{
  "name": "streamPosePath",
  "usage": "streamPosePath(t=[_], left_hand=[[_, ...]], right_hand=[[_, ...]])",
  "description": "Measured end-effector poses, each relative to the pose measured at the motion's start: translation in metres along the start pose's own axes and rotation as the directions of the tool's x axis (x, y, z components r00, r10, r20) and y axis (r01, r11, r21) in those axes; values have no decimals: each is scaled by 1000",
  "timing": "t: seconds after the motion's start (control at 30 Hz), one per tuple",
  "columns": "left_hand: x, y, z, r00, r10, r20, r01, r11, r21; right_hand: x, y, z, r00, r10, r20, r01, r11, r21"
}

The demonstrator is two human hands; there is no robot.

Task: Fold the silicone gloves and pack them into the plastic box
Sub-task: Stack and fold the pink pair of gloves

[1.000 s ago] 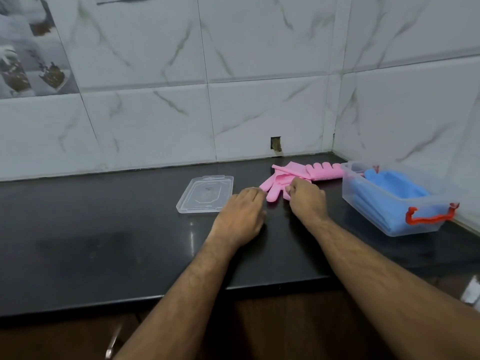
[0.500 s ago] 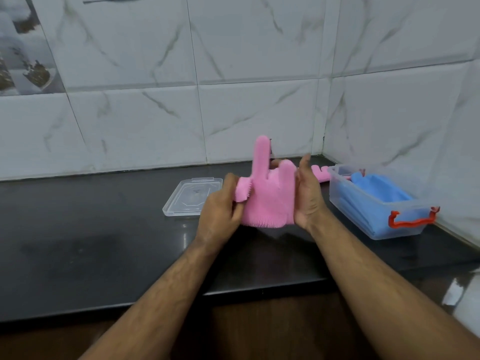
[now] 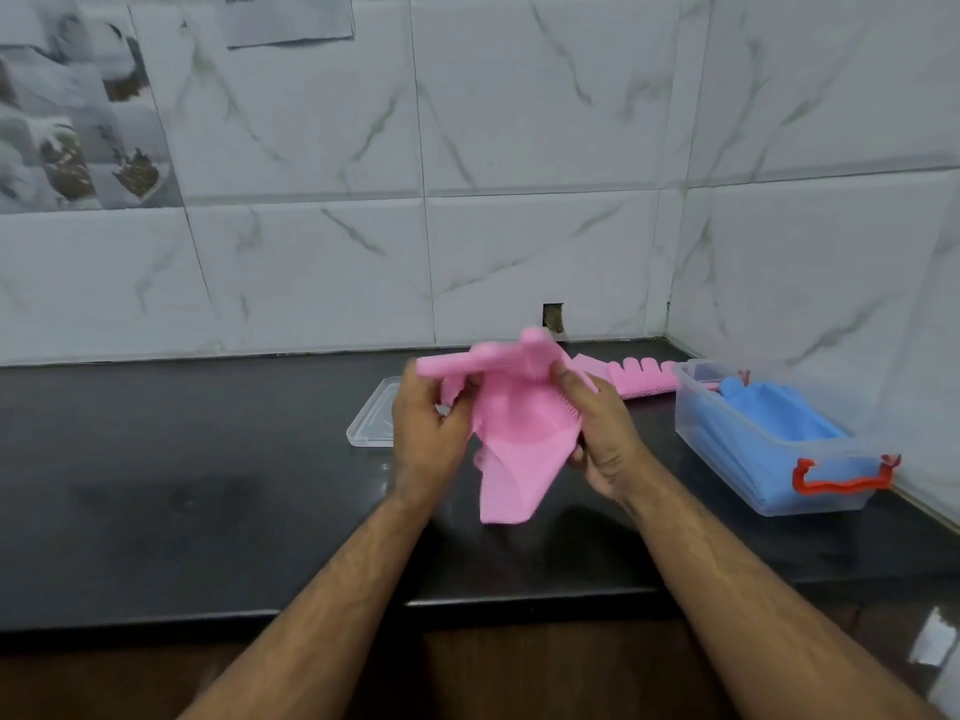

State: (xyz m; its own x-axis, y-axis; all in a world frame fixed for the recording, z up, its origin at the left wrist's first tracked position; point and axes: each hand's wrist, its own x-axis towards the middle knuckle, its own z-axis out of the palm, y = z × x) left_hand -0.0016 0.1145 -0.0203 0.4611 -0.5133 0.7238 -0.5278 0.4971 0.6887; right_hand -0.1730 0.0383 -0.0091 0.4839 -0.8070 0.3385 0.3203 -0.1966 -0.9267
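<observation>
I had the pink glove (image 3: pixel 511 433) lifted clear of the black desk (image 3: pixel 182 485), held between both hands near the middle of the view. My left hand (image 3: pixel 423 439) was clenched on the finger end, its fingers (image 3: pixel 457 415) pinching where the glove's digits stuck out flat toward nine o'clock, while my right hand (image 3: pixel 597 439) gripped the opposite edge by the bristled side, leaving the cuff hanging loose toward six o'clock. I judged the fold on this glove only begun: it was bent, not yet flattened into a packet. A second pink glove (image 3: pixel 641 376) lay flat on the desk at about one o'clock from my hands, just beside the far corner of the plastic box (image 3: pixel 769 459), and looked untouched. The box sat at three o'clock, open, with blue gloves (image 3: pixel 779 418) already laid inside, so I took that part as done. Its clear lid (image 3: pixel 371 423) rested on the desk at nine o'clock, partly hidden behind my left hand. What was left, as I read it, was finishing this fold, folding the other pink glove, and putting both into the box.
</observation>
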Motion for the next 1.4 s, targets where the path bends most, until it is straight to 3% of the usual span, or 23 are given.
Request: streamPosePath(t=[0.1,0.2,0.3,0.4,0.47,0.53,0.7,0.8,0.9,0.97,1.03,1.2,1.3,1.4], left_hand=[[-3,0,9,982,-166,92,172,983,-59],[4,-7,7,896,-425,127,444,858,-257],[11,-14,-1,784,-605,136,619,749,-236],[11,-19,-3,719,-671,180,692,668,-272],[11,-19,-2,683,-670,290,726,584,-362],[10,-17,-2,667,-634,392,741,511,-434],[11,-19,1,704,-469,533,703,566,-431],[8,-27,7,739,-488,463,666,634,-394],[4,-31,8,817,-496,295,527,849,-31],[4,-36,8,866,-424,265,386,903,187],[4,-37,9,876,-370,309,259,902,345],[3,-37,15,844,-301,444,35,857,514],[3,-40,21,860,-282,425,-83,744,663],[2,-37,25,849,-285,444,-142,687,713]], right_hand=[[3,1,-3,992,121,-21,-117,983,142],[4,9,-3,987,146,-66,-151,985,-78],[5,11,-2,992,125,22,-119,978,-170],[6,9,-7,979,167,113,-166,986,-21],[5,8,-7,961,195,198,-207,978,39],[5,9,-6,950,251,184,-263,964,45],[9,6,-8,976,213,-40,-213,977,9],[8,9,-10,987,153,-53,-157,983,-97],[2,12,-8,977,214,-20,-209,925,-317],[-1,14,-8,956,293,2,-250,820,-516],[-2,15,-8,954,300,-24,-252,753,-608],[-1,19,-9,963,254,-86,-252,745,-617],[3,16,-16,943,180,-278,-313,759,-571],[4,12,-23,904,63,-423,-381,567,-730]])
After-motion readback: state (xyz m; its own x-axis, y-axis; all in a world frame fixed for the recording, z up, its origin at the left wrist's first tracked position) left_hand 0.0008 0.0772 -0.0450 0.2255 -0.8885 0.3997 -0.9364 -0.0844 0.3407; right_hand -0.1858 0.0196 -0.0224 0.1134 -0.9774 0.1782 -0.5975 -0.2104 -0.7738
